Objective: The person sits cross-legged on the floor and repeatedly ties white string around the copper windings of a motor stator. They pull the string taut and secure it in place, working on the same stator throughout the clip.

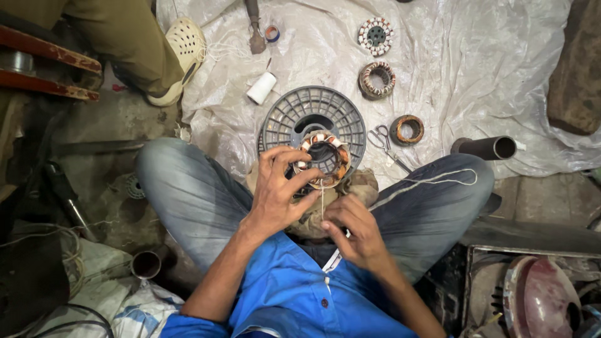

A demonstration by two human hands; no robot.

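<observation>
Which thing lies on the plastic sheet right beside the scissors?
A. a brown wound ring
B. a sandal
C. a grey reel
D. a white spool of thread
A: the scissors lie next to the brown wound ring, while the other things are farther off.

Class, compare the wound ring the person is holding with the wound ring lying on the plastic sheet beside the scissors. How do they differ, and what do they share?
The held ring is gripped in the left hand, raised over the grey spool; the ring by the scissors lies flat, untouched. The held ring looks larger, with white and orange bands; the other is mostly brownish-orange. A white string runs from the right hand to the held ring only. Both are round with open centres.
</observation>
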